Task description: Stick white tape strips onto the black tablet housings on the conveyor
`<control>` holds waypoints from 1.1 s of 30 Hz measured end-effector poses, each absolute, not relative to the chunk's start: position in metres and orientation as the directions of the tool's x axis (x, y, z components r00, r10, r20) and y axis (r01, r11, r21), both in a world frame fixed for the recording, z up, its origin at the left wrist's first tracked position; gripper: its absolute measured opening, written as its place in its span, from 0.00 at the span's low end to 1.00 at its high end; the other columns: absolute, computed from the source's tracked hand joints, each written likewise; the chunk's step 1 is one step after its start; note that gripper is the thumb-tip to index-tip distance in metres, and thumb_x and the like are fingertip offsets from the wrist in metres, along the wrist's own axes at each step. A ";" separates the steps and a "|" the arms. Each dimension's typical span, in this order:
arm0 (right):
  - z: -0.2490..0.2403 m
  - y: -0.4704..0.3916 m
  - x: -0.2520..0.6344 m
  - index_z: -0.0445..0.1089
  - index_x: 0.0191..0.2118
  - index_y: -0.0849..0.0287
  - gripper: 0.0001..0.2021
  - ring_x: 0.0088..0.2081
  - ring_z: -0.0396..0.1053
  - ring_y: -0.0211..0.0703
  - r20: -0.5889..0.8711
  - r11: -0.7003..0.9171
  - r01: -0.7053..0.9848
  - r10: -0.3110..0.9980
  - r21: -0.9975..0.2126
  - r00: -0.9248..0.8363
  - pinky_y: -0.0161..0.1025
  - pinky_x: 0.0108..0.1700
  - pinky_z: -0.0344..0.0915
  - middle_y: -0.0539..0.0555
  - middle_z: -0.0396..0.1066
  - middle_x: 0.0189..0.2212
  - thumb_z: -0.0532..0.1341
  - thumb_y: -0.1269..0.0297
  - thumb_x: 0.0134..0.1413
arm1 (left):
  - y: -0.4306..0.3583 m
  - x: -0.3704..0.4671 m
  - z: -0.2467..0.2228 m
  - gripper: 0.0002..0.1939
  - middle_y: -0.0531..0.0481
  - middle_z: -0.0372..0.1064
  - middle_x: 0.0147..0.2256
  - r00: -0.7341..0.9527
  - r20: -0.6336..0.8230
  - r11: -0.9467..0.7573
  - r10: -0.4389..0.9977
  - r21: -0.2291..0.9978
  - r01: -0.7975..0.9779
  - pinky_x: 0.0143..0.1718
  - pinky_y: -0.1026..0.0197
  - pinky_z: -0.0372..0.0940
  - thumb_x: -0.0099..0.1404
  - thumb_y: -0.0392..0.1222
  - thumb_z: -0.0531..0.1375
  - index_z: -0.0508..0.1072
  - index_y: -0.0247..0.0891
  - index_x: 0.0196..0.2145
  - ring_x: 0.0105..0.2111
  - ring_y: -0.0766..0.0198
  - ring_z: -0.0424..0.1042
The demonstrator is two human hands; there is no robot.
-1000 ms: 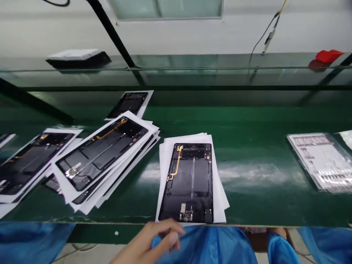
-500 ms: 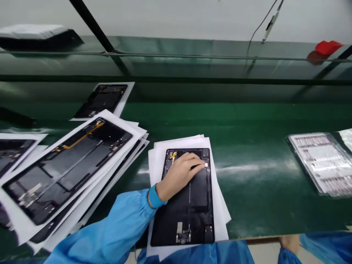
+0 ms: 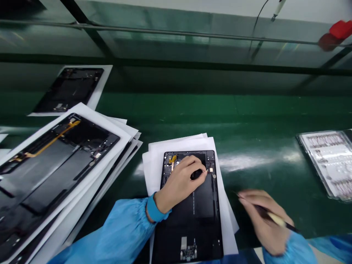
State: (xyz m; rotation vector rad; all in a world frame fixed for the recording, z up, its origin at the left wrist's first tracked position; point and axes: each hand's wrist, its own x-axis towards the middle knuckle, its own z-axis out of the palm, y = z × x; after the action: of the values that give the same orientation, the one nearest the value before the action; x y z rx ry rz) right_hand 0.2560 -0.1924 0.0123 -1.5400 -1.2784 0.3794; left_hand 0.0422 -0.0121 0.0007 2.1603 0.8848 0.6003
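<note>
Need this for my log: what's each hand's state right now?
Left hand: closed, thumb and forefinger pinched over the black tablet shell; anything held can't be told.
Right hand: closed around a pale-handled tool.

A glossy green tabletop (image 3: 187,113) spans the view, pale glare streaking its middle. Behind it, above a dark beam (image 3: 192,66), sits a shiny grey-green shelf (image 3: 154,22) with a thin front rail (image 3: 165,32); a black post (image 3: 73,9) slants at left. Beyond is a plain, pale wall (image 3: 233,6).
</note>
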 end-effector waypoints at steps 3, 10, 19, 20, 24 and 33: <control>0.005 -0.140 0.225 0.74 0.37 0.55 0.10 0.36 0.77 0.44 0.315 0.193 0.412 0.915 -0.890 0.251 0.42 0.38 0.76 0.52 0.78 0.34 0.64 0.78 0.54 | -0.012 0.042 0.002 0.06 0.49 0.69 0.35 0.649 0.148 -0.495 0.746 0.776 0.392 0.40 0.56 0.67 0.67 0.35 0.57 0.73 0.40 0.33 0.37 0.60 0.71; -0.011 -0.116 0.219 0.75 0.39 0.56 0.12 0.39 0.77 0.44 0.323 0.230 0.378 0.923 -0.897 0.207 0.42 0.42 0.77 0.54 0.78 0.36 0.63 0.81 0.54 | -0.014 0.042 0.005 0.06 0.50 0.70 0.36 0.646 0.132 -0.457 0.752 0.811 0.366 0.41 0.57 0.67 0.67 0.34 0.57 0.72 0.39 0.33 0.37 0.62 0.71; -0.011 -0.118 0.218 0.75 0.43 0.55 0.18 0.41 0.77 0.46 0.369 0.262 0.415 0.907 -0.872 0.204 0.43 0.42 0.77 0.54 0.78 0.39 0.63 0.85 0.52 | -0.015 0.042 0.001 0.04 0.50 0.69 0.38 0.650 0.138 -0.462 0.747 0.811 0.359 0.42 0.58 0.66 0.67 0.33 0.58 0.71 0.39 0.34 0.38 0.62 0.70; -0.011 -0.119 0.218 0.75 0.43 0.55 0.19 0.41 0.77 0.46 0.371 0.262 0.418 0.906 -0.870 0.204 0.43 0.42 0.77 0.54 0.78 0.40 0.63 0.86 0.51 | -0.016 0.042 0.001 0.04 0.50 0.69 0.38 0.651 0.144 -0.472 0.746 0.803 0.364 0.42 0.58 0.66 0.67 0.33 0.58 0.70 0.39 0.34 0.38 0.62 0.70; -0.011 -0.121 0.218 0.75 0.45 0.56 0.20 0.43 0.77 0.48 0.385 0.272 0.426 0.900 -0.863 0.205 0.44 0.43 0.77 0.55 0.77 0.41 0.61 0.87 0.51 | -0.017 0.042 0.000 0.05 0.50 0.69 0.38 0.659 0.168 -0.516 0.733 0.769 0.377 0.42 0.57 0.65 0.66 0.31 0.58 0.69 0.39 0.33 0.38 0.62 0.69; -0.009 -0.118 0.216 0.75 0.44 0.57 0.21 0.43 0.77 0.47 0.408 0.303 0.396 0.888 -0.867 0.214 0.43 0.44 0.77 0.54 0.77 0.40 0.62 0.89 0.49 | -0.016 0.043 0.001 0.06 0.50 0.67 0.38 0.655 0.189 -0.534 0.731 0.756 0.378 0.42 0.58 0.65 0.65 0.29 0.58 0.69 0.38 0.33 0.38 0.62 0.69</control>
State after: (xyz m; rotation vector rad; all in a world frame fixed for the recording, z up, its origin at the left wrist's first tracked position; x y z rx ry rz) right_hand 0.2159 -0.1180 -0.0094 -1.2933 -1.3852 0.5231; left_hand 0.0433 -0.0164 0.0007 2.1718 0.8554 0.6500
